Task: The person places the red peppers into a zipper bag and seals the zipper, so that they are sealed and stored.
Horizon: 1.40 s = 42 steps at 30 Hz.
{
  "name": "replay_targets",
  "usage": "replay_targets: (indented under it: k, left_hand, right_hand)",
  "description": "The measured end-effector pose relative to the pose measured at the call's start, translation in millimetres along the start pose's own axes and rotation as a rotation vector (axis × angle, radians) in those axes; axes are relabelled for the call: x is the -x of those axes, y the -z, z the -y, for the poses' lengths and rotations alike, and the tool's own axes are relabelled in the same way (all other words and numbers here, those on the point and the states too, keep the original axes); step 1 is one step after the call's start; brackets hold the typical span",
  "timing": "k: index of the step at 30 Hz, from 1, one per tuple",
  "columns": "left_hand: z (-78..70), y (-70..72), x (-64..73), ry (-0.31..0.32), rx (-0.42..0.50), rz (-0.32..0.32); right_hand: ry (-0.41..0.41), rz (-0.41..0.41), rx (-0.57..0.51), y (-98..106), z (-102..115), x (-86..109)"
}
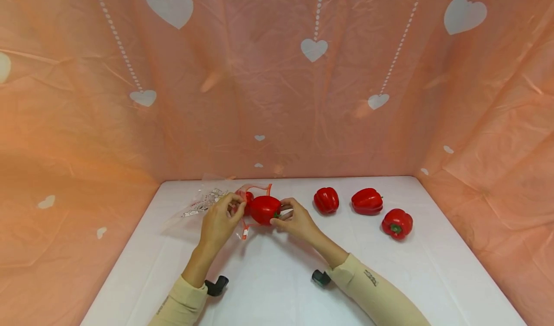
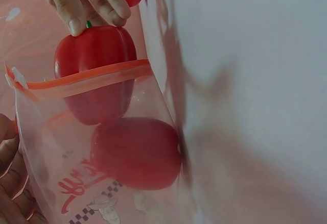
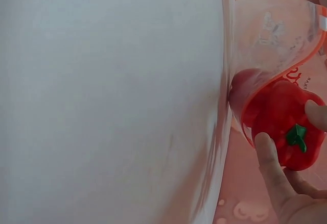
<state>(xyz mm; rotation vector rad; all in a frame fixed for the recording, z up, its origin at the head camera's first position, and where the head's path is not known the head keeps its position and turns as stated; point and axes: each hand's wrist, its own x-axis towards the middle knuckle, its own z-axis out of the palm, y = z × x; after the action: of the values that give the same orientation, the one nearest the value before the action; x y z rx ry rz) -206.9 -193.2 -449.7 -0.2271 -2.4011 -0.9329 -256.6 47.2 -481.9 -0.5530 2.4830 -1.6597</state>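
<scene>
A clear zip bag (image 2: 46, 147) with an orange zip edge lies on its side at the left of the table, mouth facing right. My left hand (image 1: 220, 222) pinches the bag near its opening. One red bell pepper (image 2: 138, 152) rests inside the bag. My right hand (image 1: 299, 221) grips a second red bell pepper (image 3: 286, 117) by its green-stemmed end, fingers spread around it. In the left wrist view, that pepper's far half sits within the bag's mouth, behind the clear film, while its stem end stays outside.
Three more red bell peppers stand to the right: one nearest (image 1: 326, 201), one in the middle (image 1: 367, 201) and one at the far right (image 1: 396, 223). The white table (image 1: 268, 278) is bounded by an orange curtain (image 1: 277, 124) with white hearts.
</scene>
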Motion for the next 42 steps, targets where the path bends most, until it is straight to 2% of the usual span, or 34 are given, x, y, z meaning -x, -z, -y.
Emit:
replay_targets:
  k: [9,14,27,34,42]
  left_hand:
    - [-0.4,0.1,-0.6,-0.05,-0.009,-0.014]
    - [-0.2,0.7,0.2,-0.053,0.002,-0.002]
    - [-1.1,0.8,0.1,-0.055,0.012,0.022]
    - [-0.6,-0.6,0.5,-0.082,0.001,0.002]
    - [-1.6,-0.1,1.0,-0.069,-0.008,0.018]
  right_hand:
    - [-0.017,-0.004,-0.055,-6,0,-4.4]
    - [0.01,0.011,-0.053,-10,1,-7.6]
    - [0.017,0.023,-0.063,-21,3,-17.0]
    - [0.019,-0.005,-0.145,-28,2,-21.4]
    - [0.024,-0.068,-0.092,-34,1,-25.6]
